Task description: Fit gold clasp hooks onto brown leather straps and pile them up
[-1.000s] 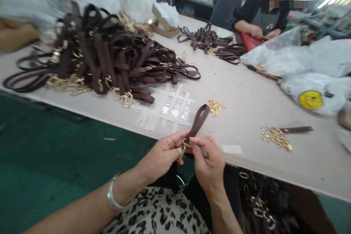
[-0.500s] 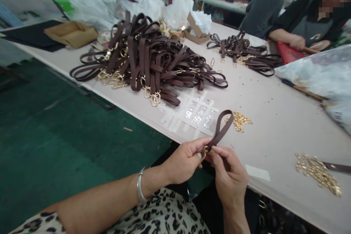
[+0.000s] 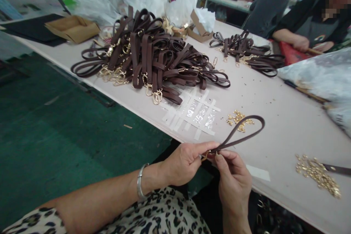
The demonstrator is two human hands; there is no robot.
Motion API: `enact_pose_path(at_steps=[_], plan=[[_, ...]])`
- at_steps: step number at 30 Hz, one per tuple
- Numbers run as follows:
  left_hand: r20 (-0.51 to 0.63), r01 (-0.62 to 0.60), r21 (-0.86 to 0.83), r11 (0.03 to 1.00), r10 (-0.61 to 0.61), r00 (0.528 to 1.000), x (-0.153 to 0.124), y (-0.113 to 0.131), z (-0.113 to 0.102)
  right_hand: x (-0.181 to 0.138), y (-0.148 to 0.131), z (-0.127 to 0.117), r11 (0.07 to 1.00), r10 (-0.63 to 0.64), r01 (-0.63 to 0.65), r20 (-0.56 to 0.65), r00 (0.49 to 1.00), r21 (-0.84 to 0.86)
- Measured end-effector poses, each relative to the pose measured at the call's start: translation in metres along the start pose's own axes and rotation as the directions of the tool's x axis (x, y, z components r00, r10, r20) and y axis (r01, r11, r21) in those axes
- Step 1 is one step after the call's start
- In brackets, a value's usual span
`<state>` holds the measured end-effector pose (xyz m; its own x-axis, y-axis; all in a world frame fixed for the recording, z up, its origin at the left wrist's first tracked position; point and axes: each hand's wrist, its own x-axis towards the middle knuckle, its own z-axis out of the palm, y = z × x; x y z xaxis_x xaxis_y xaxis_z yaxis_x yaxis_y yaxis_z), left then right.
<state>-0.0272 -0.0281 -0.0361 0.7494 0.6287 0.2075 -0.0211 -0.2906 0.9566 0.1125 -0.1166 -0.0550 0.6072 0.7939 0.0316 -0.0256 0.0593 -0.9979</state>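
Note:
A dark brown wrist strap (image 3: 248, 120) is looped and held at its joined end, just past the table's near edge. My left hand (image 3: 182, 164) is closed on that end beside a gold metal clasp (image 3: 205, 156), index finger stretched along the strap. Close against it, my right hand (image 3: 233, 175) pinches a small gold stud (image 3: 216, 153) at the strap's underside; the fingers partly hide it. Behind the loop lies a small heap of gold studs (image 3: 241, 119). A larger heap of gold pieces (image 3: 318, 177) is at the right, touching another brown strap end (image 3: 338, 170).
A big pile of brown straps with gold clasps (image 3: 153, 58) covers the table's middle, with a smaller strap pile (image 3: 246, 49) beyond. Clear tape strips (image 3: 197, 113), a cardboard tray (image 3: 72, 29) and plastic bags (image 3: 318, 69) also lie there. A co-worker's hands (image 3: 304, 44) are at the far right.
The strap's loop has tipped over to the right and turned edge-on. My left index finger has straightened along it, and my right hand has shifted slightly right and down.

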Motion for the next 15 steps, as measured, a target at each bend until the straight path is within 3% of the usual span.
enact_pose_path(at_steps=[3, 9, 15], plan=[[0.035, -0.019, 0.021, 1.0, 0.019, 0.999, -0.002, 0.004, -0.001, -0.001, -0.001, 0.001, 1.0, 0.014, -0.014, -0.016, 1.0, 0.018], [0.031, 0.232, -0.04, 0.972, -0.231, 0.972, -0.002, 0.015, -0.001, 0.005, -0.007, 0.005, 1.0, 0.022, -0.022, 0.039, 0.999, -0.02], [0.171, 0.516, -0.246, 0.821, -0.487, 0.856, 0.005, 0.02, -0.012, 0.013, -0.015, -0.005, 0.998, 0.048, -0.041, 0.178, 0.983, -0.045]])
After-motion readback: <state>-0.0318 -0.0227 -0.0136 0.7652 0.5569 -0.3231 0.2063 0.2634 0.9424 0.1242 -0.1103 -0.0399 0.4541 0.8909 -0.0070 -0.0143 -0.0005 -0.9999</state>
